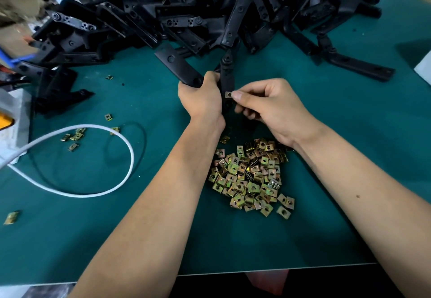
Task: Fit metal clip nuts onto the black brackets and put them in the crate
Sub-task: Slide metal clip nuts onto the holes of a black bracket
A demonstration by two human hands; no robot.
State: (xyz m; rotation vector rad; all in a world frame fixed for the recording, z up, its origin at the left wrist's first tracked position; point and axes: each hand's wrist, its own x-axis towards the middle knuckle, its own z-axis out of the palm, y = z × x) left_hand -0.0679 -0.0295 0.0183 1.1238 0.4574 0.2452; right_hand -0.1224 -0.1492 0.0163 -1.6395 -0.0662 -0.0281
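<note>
Two bare hands were seen above a dark green tabletop (326, 134). The left hand (201, 98) was clenched around a black, flat, V-shaped metal bracket (227, 76), one arm of which pointed up and to the left and the other nearly straight up. The right hand (268, 109) was positioned just beside it, its thumb and forefinger pinching one small square metal clip nut (228, 94) held against the edge of the bracket's upright arm; the remaining fingers (247, 112) were curled beneath.

A heap of brass-coloured square clip nuts (251, 176), too many to be counted, lay on the tabletop below the right wrist. About eight loose clip nuts (74, 137) were scattered to the left, some within a looped white cable (126, 174), and one (11, 217) lay near the left edge. A thin black cord (140, 132) was looped beside the cable.

A large pile of black brackets (210, 11), uncountable because of overlap, filled the far side of the tabletop.
</note>
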